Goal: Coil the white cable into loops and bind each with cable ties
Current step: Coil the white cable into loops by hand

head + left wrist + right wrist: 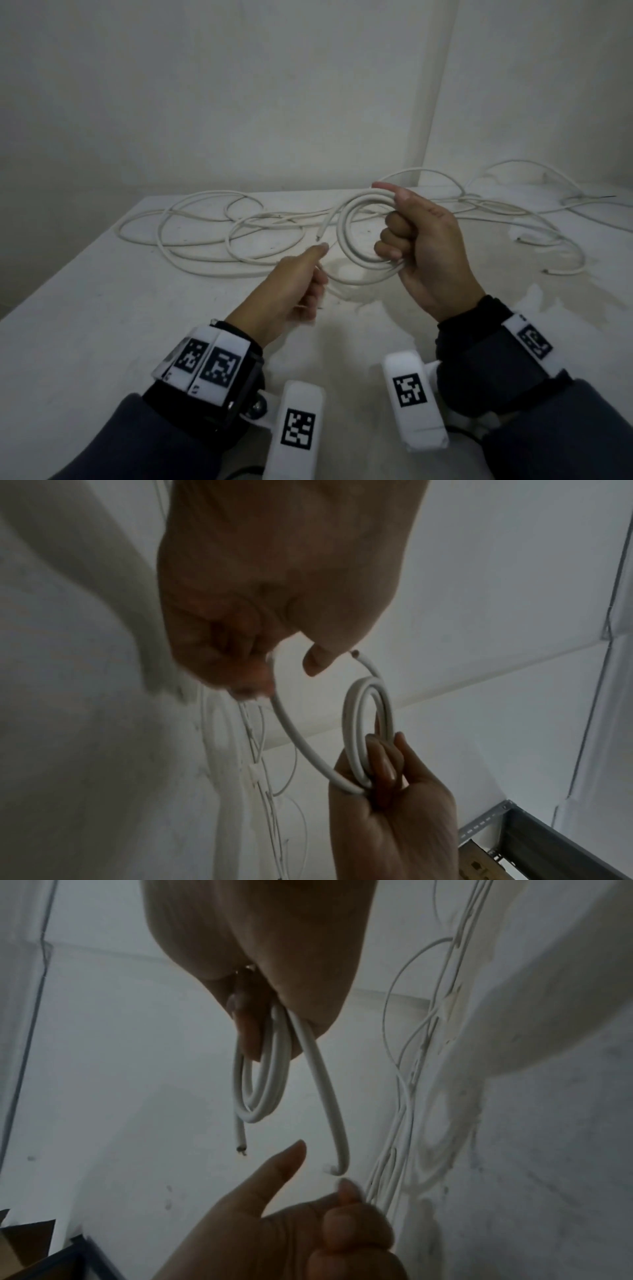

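Head view: at frame centre the right hand (424, 240) clamps a small coil (363, 240) of white cable; the left hand (298, 284) pinches its trailing strand. It looks light and springy, best gripped where turns overlap.

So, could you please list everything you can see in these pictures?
Coil: one, white cable, a few loops, held above the table.
Loose cables: several, white, sprawled across the table's far half.
Table: one, white, stained.
Walls: pale, meeting in a corner behind the table.
Metal rack: one, grey, seen from the left wrist.
Wrist rigs: two, white with black markers.
Right hand: grips the coil.
Left hand: fingers curled; whether they hold the thin cable beside them cannot be told.
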The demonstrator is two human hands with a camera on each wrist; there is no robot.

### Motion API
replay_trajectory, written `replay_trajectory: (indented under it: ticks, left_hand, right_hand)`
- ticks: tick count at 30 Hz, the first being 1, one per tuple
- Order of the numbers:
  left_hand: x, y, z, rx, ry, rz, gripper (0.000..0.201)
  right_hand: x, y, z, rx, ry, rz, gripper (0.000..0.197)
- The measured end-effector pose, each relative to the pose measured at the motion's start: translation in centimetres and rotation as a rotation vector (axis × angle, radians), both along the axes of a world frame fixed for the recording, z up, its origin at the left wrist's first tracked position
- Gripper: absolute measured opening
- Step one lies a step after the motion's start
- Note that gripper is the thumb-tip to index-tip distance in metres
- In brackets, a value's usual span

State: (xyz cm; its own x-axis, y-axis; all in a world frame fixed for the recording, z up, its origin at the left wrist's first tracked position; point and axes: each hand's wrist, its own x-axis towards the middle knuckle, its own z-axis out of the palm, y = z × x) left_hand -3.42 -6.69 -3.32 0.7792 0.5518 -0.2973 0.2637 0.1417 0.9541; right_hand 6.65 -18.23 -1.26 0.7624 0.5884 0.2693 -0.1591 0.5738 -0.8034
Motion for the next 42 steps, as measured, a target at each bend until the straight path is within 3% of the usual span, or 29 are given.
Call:
replay_trajectory:
  ticks: [2, 5, 9, 13, 19, 23, 26, 28, 32, 35, 37, 42]
  left_hand:
    - [-0.2, -0.2, 0.0, -0.081, 0.024, -0.097, 0.044]
    - [0.1, -0.2, -0.2, -0.139, -0.187, -0.057, 0.032]
    - [0.4, -0.1, -0.2, -0.099, -0.427, 0.053, 0.033]
    - [0.2, -0.2, 0.2, -0.205, -0.6, -0.014, 0.029]
    - [0.2, -0.4, 0.4, -0.325, -0.685, -0.166, 0.03]
    - [0.3, -0.2, 0.4, -0.541, -0.736, -0.253, 0.037]
    - [0.0, 0.2, 0.2, -0.681, -0.763, -0.314, 0.053]
    - [0.0, 0.3, 0.1, -0.679, -0.756, -0.325, 0.058]
    - [0.4, 0.4, 0.1, -0.639, -0.74, -0.313, 0.044]
    - [0.3, 0.6, -0.1, -0.595, -0.761, -0.319, 0.042]
    - [0.2, 0.8, -0.1, -0.544, -0.774, -0.348, 0.038]
    - [0.0, 1.5, 0.1, -0.449, -0.703, -0.446, 0.036]
  right_hand:
    - [-0.1, 0.1, 0.0, 0.024, 0.033, 0.009, 0.023]
    - [-0.6, 0.6, -0.4, 0.023, 0.062, 0.023, 0.023]
    - [-0.5, 1.0, -0.9, -0.017, 0.101, -0.037, 0.024]
    - [-0.3, 1.0, -1.0, -0.044, 0.173, 0.016, 0.025]
    - [-0.8, 1.5, -1.3, -0.051, 0.246, 0.095, 0.028]
    - [-1.1, 1.7, -1.4, -0.063, 0.246, 0.15, 0.025]
    - [-1.1, 1.7, -1.4, -0.093, 0.23, 0.139, 0.027]
    - [-1.1, 1.8, -1.5, -0.109, 0.217, 0.13, 0.027]
    - [-1.2, 1.9, -1.6, -0.09, 0.263, 0.152, 0.041]
    - [-1.2, 1.8, -1.5, -0.067, 0.31, 0.2, 0.03]
    - [-1.0, 1.7, -1.6, -0.104, 0.268, 0.199, 0.025]
    - [0.0, 0.9, -1.6, -0.406, -0.127, 0.061, 0.03]
